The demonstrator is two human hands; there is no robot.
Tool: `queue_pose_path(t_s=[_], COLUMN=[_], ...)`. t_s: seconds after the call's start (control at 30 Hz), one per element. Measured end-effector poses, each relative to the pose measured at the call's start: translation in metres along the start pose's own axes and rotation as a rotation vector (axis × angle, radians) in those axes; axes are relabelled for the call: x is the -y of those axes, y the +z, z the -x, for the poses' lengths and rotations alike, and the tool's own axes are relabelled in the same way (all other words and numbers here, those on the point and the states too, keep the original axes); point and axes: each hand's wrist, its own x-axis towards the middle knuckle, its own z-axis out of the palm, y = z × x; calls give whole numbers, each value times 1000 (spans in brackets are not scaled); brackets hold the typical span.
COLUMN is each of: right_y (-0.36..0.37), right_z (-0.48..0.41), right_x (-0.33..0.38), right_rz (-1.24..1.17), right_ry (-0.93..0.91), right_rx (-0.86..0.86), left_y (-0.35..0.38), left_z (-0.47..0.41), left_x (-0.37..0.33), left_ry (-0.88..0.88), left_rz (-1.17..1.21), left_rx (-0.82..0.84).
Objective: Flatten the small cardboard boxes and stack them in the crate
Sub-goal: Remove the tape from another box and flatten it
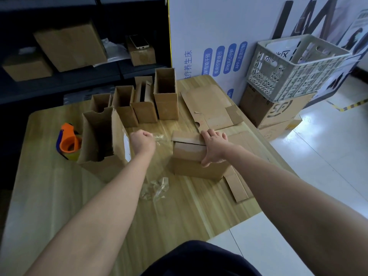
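The small cardboard box sat still assembled right of centre on the wooden table, with its top flap partly lifted at the far edge. The right hand gripped it from above, with the fingers curled over the far edge of the flap and the thumb spread down the near face. Just left of the box, the left hand was closed in a fist on a clear tape strip that ran from the knuckles toward the box.

The box rested partly on a flattened cardboard sheet that reached to the right edge of the table. A second flattened sheet lay beyond it at the far right corner. A crumpled wad of clear tape lay on the table near the left forearm.

A row of open upright boxes stood along the far side. A larger open box with torn edges stood at the left, and an orange tape dispenser sat just beside it.

Off the table to the far right, the grey plastic crate sat tilted on stacked cardboard cartons on the floor. Dark shelves at the far left held more boxes and a phone.
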Motion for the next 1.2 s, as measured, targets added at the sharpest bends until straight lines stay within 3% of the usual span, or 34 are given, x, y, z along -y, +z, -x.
queue_pose_path(t_s=[0.13,0.23,0.3,0.37,0.47,0.73,0.83,0.97,1.03,1.2], right_y=[3,2,-2,-4,-4,2,3,5,6,5], right_z=[-2,-4,-8,-11,-12,-12,-13,-14,-14,-12], right_x=[-4,-9,-8,-6,-7,-9,-10,-10,-10,-8], right_rz=[-11,-12,-3,0,14,27,30,24,27,27], right_ry=[7,48,55,64,67,70,72,72,73,79], right_rx=[13,36,72,100,98,66,64,64,60,60], left_y=[-9,-39,-53,-51,-32,-8,-12,-19,-23,-35], left_z=[-2,-24,-29,-19,9,53,50,46,48,48], left_x=[-2,-4,-8,-9,16,116,127,122,118,95], left_ry=[-225,-163,32,230,399,347,261,275,265,304], left_rz=[166,272,251,75,-120,-469,-551,-677,-614,-526], left_rx=[-109,-193,-100,7,139,591,722,864,849,496])
